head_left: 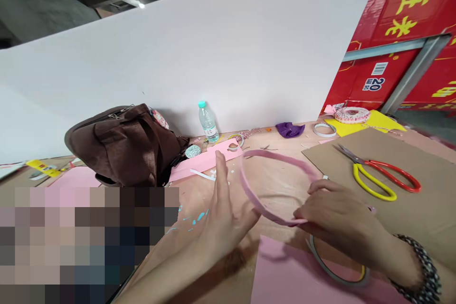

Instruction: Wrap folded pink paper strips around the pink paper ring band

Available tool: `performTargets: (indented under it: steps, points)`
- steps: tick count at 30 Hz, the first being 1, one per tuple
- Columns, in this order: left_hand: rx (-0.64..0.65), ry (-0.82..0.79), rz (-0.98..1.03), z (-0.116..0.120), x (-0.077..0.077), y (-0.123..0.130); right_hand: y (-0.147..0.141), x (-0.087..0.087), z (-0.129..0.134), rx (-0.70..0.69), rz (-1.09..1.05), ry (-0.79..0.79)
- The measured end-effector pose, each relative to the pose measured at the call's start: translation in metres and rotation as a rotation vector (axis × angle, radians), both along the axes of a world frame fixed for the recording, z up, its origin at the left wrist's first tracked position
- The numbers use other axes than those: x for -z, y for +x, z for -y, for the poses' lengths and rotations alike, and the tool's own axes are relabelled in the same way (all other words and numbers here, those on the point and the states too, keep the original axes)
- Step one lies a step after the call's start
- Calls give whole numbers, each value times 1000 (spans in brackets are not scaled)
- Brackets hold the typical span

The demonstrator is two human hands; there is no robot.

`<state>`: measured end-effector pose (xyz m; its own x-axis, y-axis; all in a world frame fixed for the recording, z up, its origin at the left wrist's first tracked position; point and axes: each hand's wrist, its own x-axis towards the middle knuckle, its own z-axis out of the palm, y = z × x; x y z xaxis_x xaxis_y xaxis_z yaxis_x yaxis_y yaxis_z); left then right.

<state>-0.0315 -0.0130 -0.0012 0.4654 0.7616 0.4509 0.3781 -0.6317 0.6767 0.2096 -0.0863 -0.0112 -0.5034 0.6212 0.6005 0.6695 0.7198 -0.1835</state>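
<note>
My right hand (333, 206) is closed, pinching a pink strip bent into a loop (254, 194) where its ends come together. The loop stands out to the left above the table. My left hand (226, 204) is beside it, fingers stretched up and thumb apart. Its thumb tip comes close to the loop's lower left side; I cannot tell if they touch. Below my right hand, a tape roll (320, 261) rests on a sheet of pink paper (274, 275). Scissors with one yellow and one red handle (374, 185) lie on brown cardboard (434, 218) to the right.
A brown bag (131, 147) slumps at the left by a white panel (213, 47). Along the panel are a water bottle (208, 123), a pink paper strip (199, 161), purple cloth (290, 129) and a white roll (325, 129). Red boxes (392, 71) stand at the right.
</note>
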Motion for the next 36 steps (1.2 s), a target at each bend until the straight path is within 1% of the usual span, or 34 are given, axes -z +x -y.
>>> performTargets:
  steps: [3,5,7,9,10,11,12,13,14,15,16,17,18,19,20,21,22,24,26,28,30,32,33,34,35,36]
  points:
    - [-8,-105,104,-6,4,-1,0,5,1,-10,72,76]
    - [48,-269,245,-10,6,0,-3,8,-1,16,82,109]
    - [201,-548,353,-8,10,4,-9,13,-4,24,51,92]
    - [393,-817,364,-2,18,10,-16,18,-10,28,-12,19]
    - [451,-897,351,1,23,13,-18,20,-13,34,-24,-7]
    - [460,-929,341,2,27,16,-19,20,-16,27,-17,-49]
    - [418,-911,332,2,31,17,-17,19,-18,18,-23,-74]
    - [348,-844,315,-1,34,18,-12,16,-20,17,-32,-98]
    - [262,-729,277,-8,37,17,-4,10,-20,14,-62,-111]
    - [168,-571,229,-17,40,15,6,3,-18,96,-112,-130]
    - [106,-358,122,-28,43,13,18,-5,-16,189,-154,-169]
    - [63,-130,-29,-41,47,9,30,-12,-11,254,-191,-175]
    - [50,-72,-85,-54,51,6,41,-17,-6,301,-181,-231]
    - [54,-51,-123,-68,56,2,50,-20,0,332,-150,-306]
    - [65,-31,-162,-80,60,0,56,-19,6,338,-107,-402]
    - [76,-22,-197,-90,65,-2,59,-14,13,334,-54,-499]
    - [82,-14,-222,-98,69,-3,59,-7,19,319,-10,-543]
    - [69,16,-234,-105,75,-3,50,14,29,285,55,-565]
    - [42,55,-206,-97,76,-1,38,34,35,263,110,-492]
    - [57,79,-176,-75,73,3,27,46,37,241,128,-443]
    - [166,63,-180,-44,68,7,18,49,38,214,129,-421]
    - [336,10,-201,-11,62,13,11,45,38,176,116,-409]
    - [477,-126,-164,3,60,16,8,42,38,153,104,-408]
    - [566,-263,-130,15,59,19,5,39,38,135,88,-411]
    - [589,-399,-99,23,58,21,2,36,37,129,71,-419]
    - [554,-516,-49,28,58,22,-1,35,36,139,57,-433]
